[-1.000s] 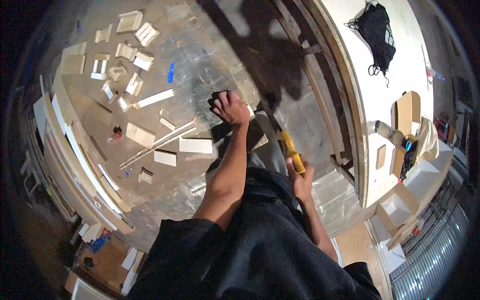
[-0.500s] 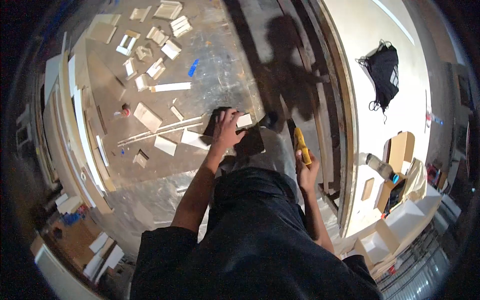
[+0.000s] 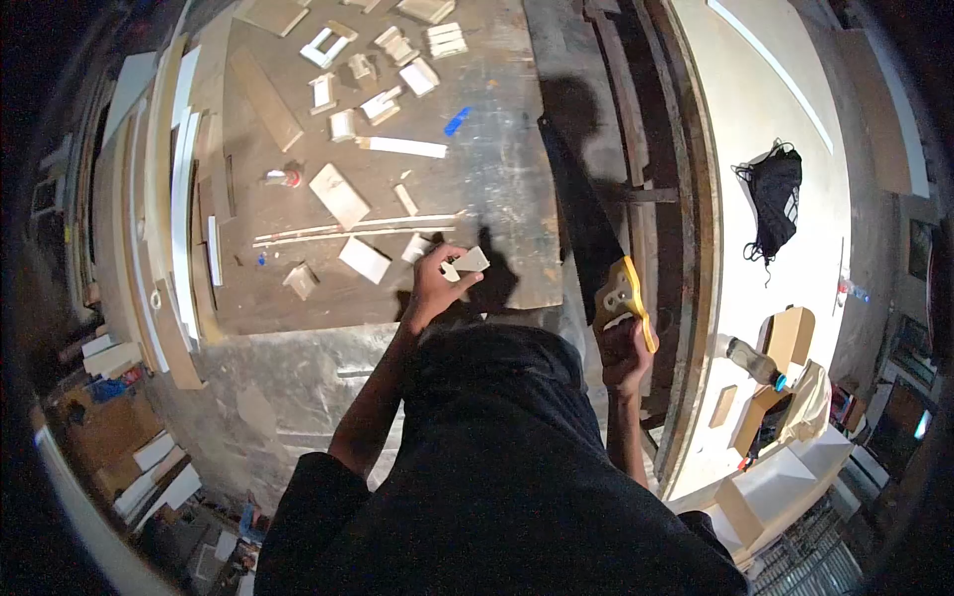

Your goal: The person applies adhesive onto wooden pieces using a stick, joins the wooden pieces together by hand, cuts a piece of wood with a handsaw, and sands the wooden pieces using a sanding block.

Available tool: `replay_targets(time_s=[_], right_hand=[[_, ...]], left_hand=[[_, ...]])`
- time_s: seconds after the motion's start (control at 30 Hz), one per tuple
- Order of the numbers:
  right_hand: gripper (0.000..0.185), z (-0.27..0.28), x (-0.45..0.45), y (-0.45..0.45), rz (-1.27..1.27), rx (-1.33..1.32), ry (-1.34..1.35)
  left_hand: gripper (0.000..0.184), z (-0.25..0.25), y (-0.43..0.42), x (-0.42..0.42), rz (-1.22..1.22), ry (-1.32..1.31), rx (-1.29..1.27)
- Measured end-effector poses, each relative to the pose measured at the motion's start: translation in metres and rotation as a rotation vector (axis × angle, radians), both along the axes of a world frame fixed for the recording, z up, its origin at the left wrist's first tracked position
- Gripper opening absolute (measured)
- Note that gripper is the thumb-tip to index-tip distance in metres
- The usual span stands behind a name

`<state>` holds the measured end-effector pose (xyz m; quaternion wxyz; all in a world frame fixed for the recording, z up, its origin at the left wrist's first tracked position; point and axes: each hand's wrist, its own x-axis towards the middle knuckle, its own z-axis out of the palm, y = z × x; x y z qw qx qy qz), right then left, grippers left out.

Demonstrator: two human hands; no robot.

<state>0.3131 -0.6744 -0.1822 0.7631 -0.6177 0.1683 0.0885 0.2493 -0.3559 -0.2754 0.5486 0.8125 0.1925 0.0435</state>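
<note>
My left hand (image 3: pixel 435 289) is closed around a small pale wood block (image 3: pixel 473 260), which sticks out past the thumb and fingers near the worktable's front edge. In my right hand (image 3: pixel 626 356) is the yellow handle of a handsaw (image 3: pixel 584 204). Its wide dark blade points forward, over the gap right of the table, and shows its flat side. Close to my left hand lie a flat wood piece (image 3: pixel 365 259) and a pair of thin wood strips (image 3: pixel 348 231).
The brown worktable (image 3: pixel 507 189) carries several small wood assemblies (image 3: pixel 395 45), a larger board (image 3: pixel 339 196) and blue tape (image 3: pixel 457 121). Long boards (image 3: pixel 184 219) line the left. On the white panel at right are black cloth (image 3: pixel 772 194), a bottle (image 3: pixel 755 364) and cardboard (image 3: pixel 788 338).
My left hand has moved slightly down and left and now grips the wood block. The saw has turned from edge-on to showing its blade side. The view has shifted.
</note>
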Motion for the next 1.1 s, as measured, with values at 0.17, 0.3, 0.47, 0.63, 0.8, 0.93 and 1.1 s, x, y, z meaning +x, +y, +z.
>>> replay_targets(time_s=[0.17, 0.3, 0.47, 0.63, 0.8, 0.93, 1.1], right_hand=[[0.029, -0.054, -0.081, 0.045, -0.055, 0.529, 0.282], [0.028, -0.112, -0.123, 0.076, -0.04, 0.633, 0.181], [0.036, -0.158, -0.144, 0.105, -0.276, 0.565, 0.276], [0.058, -0.209, -0.148, 0.1, -0.169, -0.072, 0.318], [0.073, -0.21, -0.13, 0.101, -0.046, -0.145, 0.57], [0.076, -0.185, -0.125, 0.106, 0.112, -0.333, 0.619], [0.071, -0.17, -0.133, 0.142, -0.337, -1.448, 0.098]], left_hand=[[0.04, 0.008, 0.08, -0.075, 0.005, 0.003, 0.066], [0.039, 0.012, 0.15, -0.134, 0.009, -0.156, 0.127], [0.04, 0.006, 0.212, -0.196, -0.016, -0.177, 0.038], [0.045, 0.009, 0.249, -0.247, 0.021, 0.088, -0.137], [0.047, -0.036, 0.267, -0.295, -0.008, -0.086, -0.117], [0.046, -0.021, 0.267, -0.321, 0.201, 0.048, -0.223], [0.043, -0.018, 0.286, -0.338, 0.375, 0.088, -0.15]])
